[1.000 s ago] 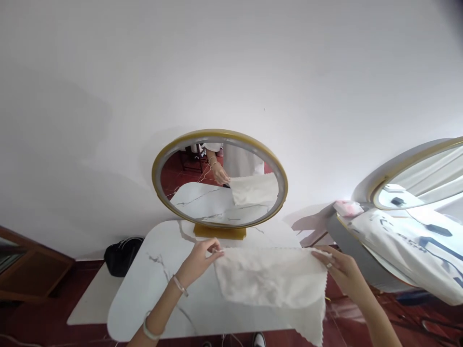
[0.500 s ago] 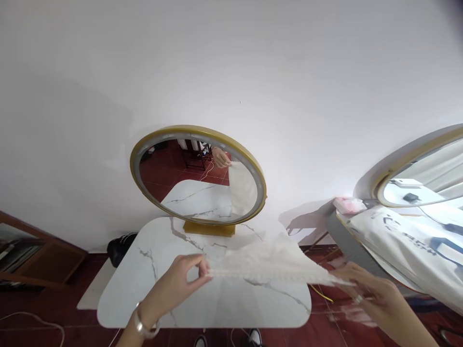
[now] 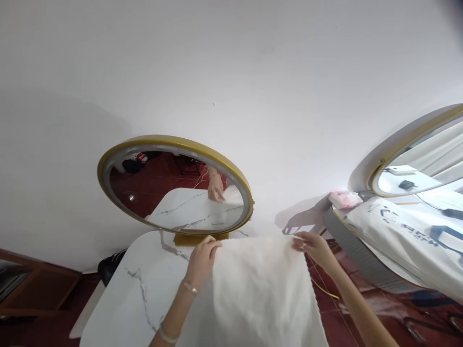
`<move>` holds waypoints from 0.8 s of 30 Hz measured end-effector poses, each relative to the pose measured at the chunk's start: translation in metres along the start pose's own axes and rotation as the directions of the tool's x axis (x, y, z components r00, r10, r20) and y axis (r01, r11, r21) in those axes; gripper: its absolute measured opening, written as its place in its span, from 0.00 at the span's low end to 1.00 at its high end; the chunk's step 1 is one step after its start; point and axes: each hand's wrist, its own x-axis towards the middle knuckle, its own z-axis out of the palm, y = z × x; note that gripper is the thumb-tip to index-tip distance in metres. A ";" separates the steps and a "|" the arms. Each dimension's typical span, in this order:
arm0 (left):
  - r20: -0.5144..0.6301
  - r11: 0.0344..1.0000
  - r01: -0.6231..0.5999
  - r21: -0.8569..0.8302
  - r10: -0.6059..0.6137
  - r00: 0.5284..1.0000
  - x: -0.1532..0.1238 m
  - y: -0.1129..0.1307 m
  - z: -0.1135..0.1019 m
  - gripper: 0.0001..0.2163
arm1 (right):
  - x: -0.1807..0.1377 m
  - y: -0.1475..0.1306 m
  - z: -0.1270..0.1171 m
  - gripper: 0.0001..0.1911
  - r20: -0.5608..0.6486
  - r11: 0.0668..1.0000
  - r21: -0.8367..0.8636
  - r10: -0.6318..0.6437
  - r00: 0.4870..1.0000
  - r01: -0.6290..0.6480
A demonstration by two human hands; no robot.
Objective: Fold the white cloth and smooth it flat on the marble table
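A white cloth (image 3: 262, 294) is spread out between my two hands, its far edge pulled fairly straight. My left hand (image 3: 203, 258) pinches the far left corner, just in front of the mirror's base. At the far right corner, my right hand (image 3: 311, 246) has its fingers closed on the cloth. The cloth covers the right part of the white marble-patterned table (image 3: 135, 270); whether it lies flat on the top I cannot tell. Behind it stands an oval gold-framed mirror (image 3: 173, 190), which reflects a hand and part of the cloth.
To the right, a second table (image 3: 336, 226) bears a pink-and-white pack (image 3: 345, 199), a printed white cloth bag (image 3: 405, 236) and another gold-framed mirror (image 3: 383, 166). A wooden cabinet (image 3: 39, 284) and a black bag (image 3: 108, 267) are at the left. A yellow cable (image 3: 325, 289) lies on the red floor.
Both hands have moved away from me toward the mirror, with the cloth still held. The cloth was seen nearly edge-on and is now spread toward me. The view has shifted slightly.
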 end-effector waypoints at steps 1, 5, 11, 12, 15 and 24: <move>-0.043 0.997 0.030 0.070 -0.027 0.999 0.007 -0.004 0.019 0.17 | 0.011 0.011 0.012 0.20 -0.057 1.000 -0.021 -0.003 0.998 0.001; -0.155 0.969 0.079 0.235 -0.043 0.987 -0.003 -0.020 0.108 0.21 | 0.004 0.061 0.063 0.22 -0.136 0.980 -0.156 -0.147 0.980 0.125; -0.152 0.985 0.052 0.166 -0.026 0.988 0.000 -0.022 0.209 0.22 | -0.028 0.108 0.123 0.17 0.003 0.860 -0.399 -0.346 0.938 0.318; -0.191 0.983 0.088 0.161 -0.057 0.980 0.011 -0.020 0.216 0.23 | -0.023 0.108 0.130 0.18 0.013 0.833 -0.442 -0.365 0.931 0.333; -0.292 0.965 0.197 0.171 -0.141 0.946 0.048 -0.016 0.221 0.25 | 0.006 0.102 0.149 0.23 0.057 0.731 -0.597 -0.371 0.927 0.330; -0.178 0.970 0.173 0.168 -0.143 0.974 0.125 -0.021 0.201 0.20 | 0.086 0.097 0.177 0.28 0.126 0.538 -0.814 -0.204 0.971 0.218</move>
